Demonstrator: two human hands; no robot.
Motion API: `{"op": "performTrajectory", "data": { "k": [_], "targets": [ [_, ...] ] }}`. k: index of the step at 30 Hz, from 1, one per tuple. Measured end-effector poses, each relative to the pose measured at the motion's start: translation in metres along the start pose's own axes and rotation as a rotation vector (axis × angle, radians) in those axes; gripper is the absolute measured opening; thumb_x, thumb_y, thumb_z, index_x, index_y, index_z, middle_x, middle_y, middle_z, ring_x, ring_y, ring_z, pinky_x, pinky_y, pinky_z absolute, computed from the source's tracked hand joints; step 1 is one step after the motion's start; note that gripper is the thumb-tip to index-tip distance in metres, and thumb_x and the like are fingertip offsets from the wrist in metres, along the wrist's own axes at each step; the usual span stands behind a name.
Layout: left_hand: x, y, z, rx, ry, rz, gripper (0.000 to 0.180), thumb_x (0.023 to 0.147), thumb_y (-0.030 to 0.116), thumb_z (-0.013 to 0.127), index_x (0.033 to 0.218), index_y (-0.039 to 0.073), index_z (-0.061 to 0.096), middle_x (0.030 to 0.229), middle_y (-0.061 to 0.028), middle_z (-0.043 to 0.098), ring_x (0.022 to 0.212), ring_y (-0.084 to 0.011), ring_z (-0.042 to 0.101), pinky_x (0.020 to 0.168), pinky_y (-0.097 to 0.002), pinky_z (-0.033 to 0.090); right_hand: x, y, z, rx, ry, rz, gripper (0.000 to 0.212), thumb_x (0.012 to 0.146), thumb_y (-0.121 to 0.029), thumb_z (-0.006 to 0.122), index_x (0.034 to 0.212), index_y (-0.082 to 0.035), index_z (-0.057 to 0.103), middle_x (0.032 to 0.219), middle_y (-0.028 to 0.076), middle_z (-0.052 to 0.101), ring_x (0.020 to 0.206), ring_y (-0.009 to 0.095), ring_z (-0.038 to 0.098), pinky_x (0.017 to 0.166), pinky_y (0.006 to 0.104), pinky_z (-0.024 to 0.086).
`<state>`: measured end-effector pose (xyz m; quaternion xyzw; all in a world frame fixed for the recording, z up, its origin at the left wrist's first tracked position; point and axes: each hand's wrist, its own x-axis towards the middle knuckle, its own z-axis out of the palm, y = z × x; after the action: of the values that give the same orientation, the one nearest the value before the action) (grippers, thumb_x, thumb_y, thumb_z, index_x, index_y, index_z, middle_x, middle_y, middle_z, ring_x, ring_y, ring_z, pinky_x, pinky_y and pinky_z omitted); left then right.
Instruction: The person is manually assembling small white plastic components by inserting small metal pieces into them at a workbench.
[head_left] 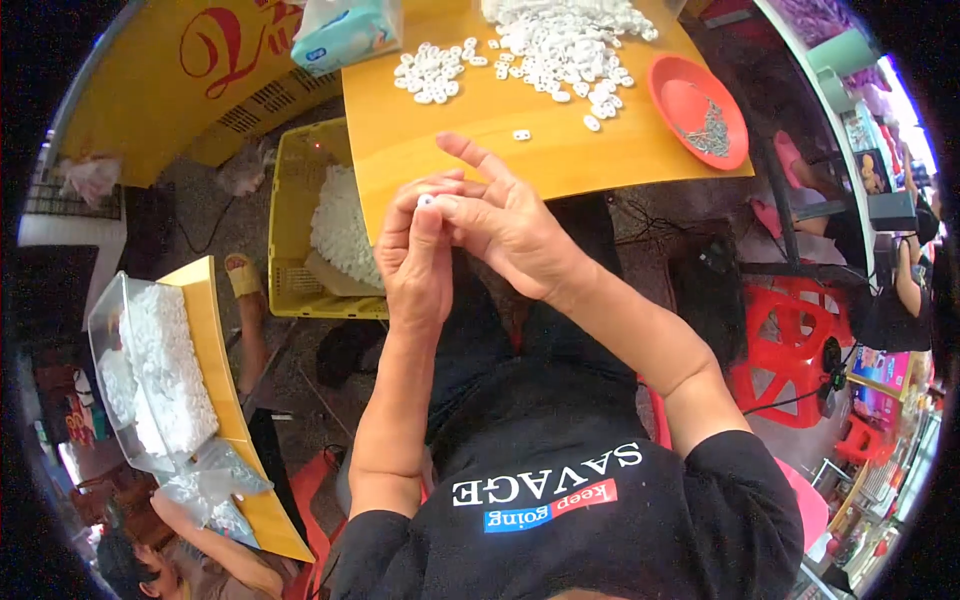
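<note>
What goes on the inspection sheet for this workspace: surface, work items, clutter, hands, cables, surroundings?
Surface: yellow tabletop, bare along its near edge.
Work items: small white piece, held; smaller pile and larger pile of white two-hole pieces; red dish holding silvery metal bits.
Clutter: tissue pack at the tabletop's far left.
Hands: left hand pinches the small white piece; right hand meets it, grip partly hidden.
Cables: dark cables low down, beyond the right forearm.
Surroundings: yellow crate and clear bin at left, both with white contents; red stool at right; another person's arm near the clear bin.
</note>
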<state>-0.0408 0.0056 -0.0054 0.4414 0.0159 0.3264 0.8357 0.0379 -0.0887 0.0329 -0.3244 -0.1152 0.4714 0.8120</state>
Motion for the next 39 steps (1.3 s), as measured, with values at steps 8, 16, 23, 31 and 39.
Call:
{"op": "performTrajectory", "data": {
  "k": [8, 16, 23, 31, 39],
  "targets": [
    [0.008, 0.030, -0.035, 0.474, 0.225, 0.041, 0.023, 0.097, 0.010, 0.058, 0.117, 0.001, 0.062, 0.113, -0.0084, 0.065, 0.105, -0.0153, 0.060, 0.096, -0.0284, 0.046, 0.018, -0.029, -0.024, -0.855, 0.072, -0.108, 0.029, 0.095, -0.018, 0.062, 0.116, 0.000, 0.066, 0.092, 0.002, 0.067, 0.076, 0.007, 0.059, 0.073, 0.0221, 0.049],
    [0.012, 0.048, -0.125, 0.971, 0.456, 0.034, 0.060, 0.092, 0.022, 0.066, 0.143, 0.003, 0.040, 0.145, -0.0145, 0.040, 0.134, -0.0246, 0.040, 0.111, -0.0391, 0.035, 0.056, -0.111, -0.115, -1.734, 0.380, -0.560, 0.018, 0.087, -0.022, 0.066, 0.098, -0.010, 0.073, 0.094, 0.011, 0.068, 0.084, 0.024, 0.066, 0.074, 0.0345, 0.053],
    [0.001, 0.032, -0.071, 0.920, 0.301, 0.060, 0.044, 0.095, 0.013, 0.060, 0.135, 0.001, 0.047, 0.137, -0.0129, 0.046, 0.128, -0.0235, 0.045, 0.107, -0.0373, 0.038, 0.080, -0.111, -0.126, -2.190, 0.324, -0.598, 0.015, 0.084, -0.025, 0.067, 0.092, -0.014, 0.074, 0.090, 0.010, 0.064, 0.088, 0.028, 0.064, 0.077, 0.0408, 0.052],
    [0.001, 0.017, -0.028, 1.036, 0.146, 0.227, 0.035, 0.091, 0.005, 0.061, 0.125, 0.002, 0.055, 0.127, -0.0131, 0.054, 0.117, -0.0242, 0.052, 0.097, -0.0359, 0.044, 0.086, -0.101, -0.119, -2.211, 0.133, -0.635, 0.010, 0.083, -0.020, 0.068, 0.085, -0.010, 0.070, 0.089, 0.009, 0.061, 0.093, 0.028, 0.062, 0.078, 0.0409, 0.052],
    [0.002, 0.000, -0.003, 0.923, 0.045, 0.179, 0.031, 0.088, -0.001, 0.062, 0.119, 0.001, 0.059, 0.121, -0.0139, 0.057, 0.109, -0.0241, 0.056, 0.088, -0.0334, 0.049, 0.088, -0.101, -0.123, -2.118, -0.138, -0.737, 0.011, 0.082, -0.012, 0.067, 0.087, -0.002, 0.064, 0.087, 0.011, 0.065, 0.086, 0.030, 0.063, 0.076, 0.0388, 0.051]
  ]
}}
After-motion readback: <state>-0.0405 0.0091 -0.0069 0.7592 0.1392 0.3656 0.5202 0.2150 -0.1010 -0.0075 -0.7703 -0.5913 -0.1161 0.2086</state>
